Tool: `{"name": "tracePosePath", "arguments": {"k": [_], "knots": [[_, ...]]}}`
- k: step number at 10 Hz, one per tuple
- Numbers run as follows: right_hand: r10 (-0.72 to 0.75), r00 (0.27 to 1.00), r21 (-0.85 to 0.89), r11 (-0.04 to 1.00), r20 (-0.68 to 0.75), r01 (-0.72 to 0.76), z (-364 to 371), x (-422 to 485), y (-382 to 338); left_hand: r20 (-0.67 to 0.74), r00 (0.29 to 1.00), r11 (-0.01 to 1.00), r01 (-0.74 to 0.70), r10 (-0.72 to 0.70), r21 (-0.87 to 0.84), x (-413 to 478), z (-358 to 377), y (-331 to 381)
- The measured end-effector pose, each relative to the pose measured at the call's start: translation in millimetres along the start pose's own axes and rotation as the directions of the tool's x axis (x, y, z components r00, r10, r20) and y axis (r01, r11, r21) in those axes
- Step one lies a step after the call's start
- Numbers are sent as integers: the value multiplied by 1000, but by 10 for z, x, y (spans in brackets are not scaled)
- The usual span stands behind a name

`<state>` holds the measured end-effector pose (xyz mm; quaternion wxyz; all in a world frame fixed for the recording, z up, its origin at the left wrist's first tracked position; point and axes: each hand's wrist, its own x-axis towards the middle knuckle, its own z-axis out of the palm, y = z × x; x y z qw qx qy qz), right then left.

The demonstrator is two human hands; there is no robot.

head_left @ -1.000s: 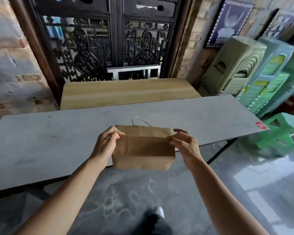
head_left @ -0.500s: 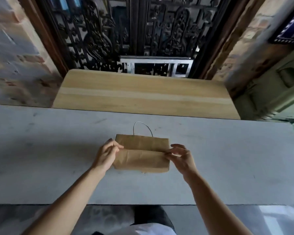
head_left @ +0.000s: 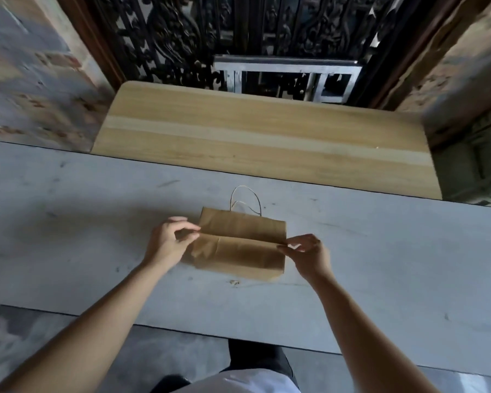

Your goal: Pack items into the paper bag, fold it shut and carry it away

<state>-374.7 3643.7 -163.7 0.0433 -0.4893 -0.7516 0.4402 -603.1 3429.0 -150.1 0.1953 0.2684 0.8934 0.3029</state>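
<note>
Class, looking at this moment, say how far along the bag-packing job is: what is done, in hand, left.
Done: the paper bag lies flat on the grey table, creased across its middle. In hand: the left hand and right hand pinch the fold's two ends. Left: lifting it by the twine handle and carrying it away. Contents cannot be seen.

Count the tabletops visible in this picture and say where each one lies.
2: the grey table nearest the person, bearing the paper bag, and the wooden table behind it, against the dark gate.
</note>
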Motion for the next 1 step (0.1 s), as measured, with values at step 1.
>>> {"name": "tracePosePath", "arguments": {"k": [1], "knots": [[-5, 994, -26, 1000, -112, 2, -38, -107, -13, -37, 996, 997, 76, -76, -11, -34, -135, -107]]}}
